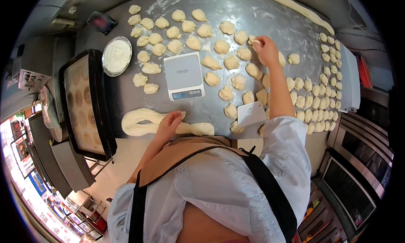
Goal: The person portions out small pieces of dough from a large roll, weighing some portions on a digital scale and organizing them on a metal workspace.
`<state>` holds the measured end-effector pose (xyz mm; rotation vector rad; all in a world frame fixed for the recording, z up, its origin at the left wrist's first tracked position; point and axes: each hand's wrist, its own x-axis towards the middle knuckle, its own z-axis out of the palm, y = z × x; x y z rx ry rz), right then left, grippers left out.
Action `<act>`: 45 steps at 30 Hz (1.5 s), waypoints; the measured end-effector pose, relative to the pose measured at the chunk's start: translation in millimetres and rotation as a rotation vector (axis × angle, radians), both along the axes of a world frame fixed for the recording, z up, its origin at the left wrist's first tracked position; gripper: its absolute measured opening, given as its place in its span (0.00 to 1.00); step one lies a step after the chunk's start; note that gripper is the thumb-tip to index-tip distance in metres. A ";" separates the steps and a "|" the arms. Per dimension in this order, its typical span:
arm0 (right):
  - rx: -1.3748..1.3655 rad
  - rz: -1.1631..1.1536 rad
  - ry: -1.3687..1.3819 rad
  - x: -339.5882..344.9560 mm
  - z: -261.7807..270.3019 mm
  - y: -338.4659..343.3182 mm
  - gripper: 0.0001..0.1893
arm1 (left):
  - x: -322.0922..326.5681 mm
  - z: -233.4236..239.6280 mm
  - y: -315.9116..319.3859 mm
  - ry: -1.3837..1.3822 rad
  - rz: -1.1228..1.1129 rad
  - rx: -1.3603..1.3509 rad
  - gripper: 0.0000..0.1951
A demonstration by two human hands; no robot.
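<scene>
My left hand (170, 125) grips a long folded strip of dough (136, 124) at the table's near edge, and a bit of dough shows at its fingertips. Farther out, my right hand (266, 50) has its fingers closed on a small dough piece (252, 39) among the rows of dough lumps (221, 46). Between the hands stands a white digital kitchen scale (183, 72) with a bare platform and a lit display. A white plastic dough scraper (251, 114) rests over several lumps below my right forearm.
A round metal dish of flour (117, 56) and a black-rimmed baking tray (109, 126) are at the left. Smaller dough pieces (316, 102) fill the right side, before a grey-white box (349, 78). A long dough rope (294, 5) lies along the far edge. Flour dusts the metal table (171, 2).
</scene>
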<state>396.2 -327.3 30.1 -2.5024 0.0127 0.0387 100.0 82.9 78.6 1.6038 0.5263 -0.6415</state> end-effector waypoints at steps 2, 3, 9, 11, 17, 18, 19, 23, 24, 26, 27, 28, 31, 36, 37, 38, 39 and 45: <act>-0.051 -0.078 -0.060 1.2 -6.1 2.3 0.12 | -3.3 1.9 0.9 -0.012 0.001 0.008 0.18; -0.199 -0.100 -0.181 -2.4 -20.3 -7.6 0.13 | -3.2 1.8 3.4 -0.013 -0.029 0.014 0.18; -0.198 -0.096 -0.275 -4.7 -31.3 0.4 0.14 | -10.2 1.0 15.0 -0.136 -0.112 0.350 0.19; -0.151 -0.146 -0.191 8.3 -34.7 7.7 0.14 | -9.2 0.9 23.4 -0.332 -0.201 0.556 0.20; 0.247 0.018 -0.306 83.2 4.7 151.1 0.14 | -14.9 -10.2 52.9 -0.444 -0.529 0.910 0.27; 0.350 0.093 -0.306 96.9 8.5 189.4 0.14 | -16.8 -13.1 57.2 -0.420 -0.589 0.923 0.28; 0.340 0.148 -0.282 109.6 11.1 228.2 0.14 | -18.7 -14.8 60.3 -0.392 -0.643 0.937 0.29; 0.215 0.363 -0.336 155.9 11.4 345.7 0.13 | -21.9 -17.0 66.5 -0.393 -0.638 0.956 0.31; 0.194 0.373 -0.354 164.7 4.7 368.9 0.13 | -21.6 -17.9 69.5 -0.385 -0.633 0.961 0.31; 0.116 0.416 -0.387 185.3 -16.1 396.4 0.15 | -16.0 -18.8 78.8 -0.395 -0.664 0.944 0.34; 0.063 0.409 -0.496 187.4 -35.2 408.4 0.15 | -13.3 -18.4 82.4 -0.447 -0.668 0.946 0.32; 0.002 0.396 -0.603 184.6 -47.9 413.6 0.16 | -8.7 -16.0 84.7 -0.506 -0.678 0.941 0.31; 0.065 0.441 -0.617 139.7 -27.3 421.0 0.17 | -2.2 -17.6 89.1 -0.548 -0.720 0.885 0.24; 0.518 0.526 0.378 -65.8 36.7 350.8 0.16 | 13.1 -29.1 105.3 -0.559 -0.716 0.681 0.16; 0.570 0.718 0.411 -105.5 22.2 333.2 0.22 | 20.7 -27.6 107.4 -0.455 -0.711 0.660 0.15; 0.523 0.831 0.342 -143.1 33.0 322.2 0.24 | 24.8 -27.2 109.1 -0.343 -0.699 0.642 0.15; 0.475 0.939 0.271 -170.4 42.8 318.7 0.26 | 29.0 -29.2 110.4 -0.353 -0.631 0.580 0.16; 0.341 0.597 0.214 -230.0 16.8 340.7 0.27 | 48.3 -29.3 112.4 -0.402 -0.469 0.338 0.21</act>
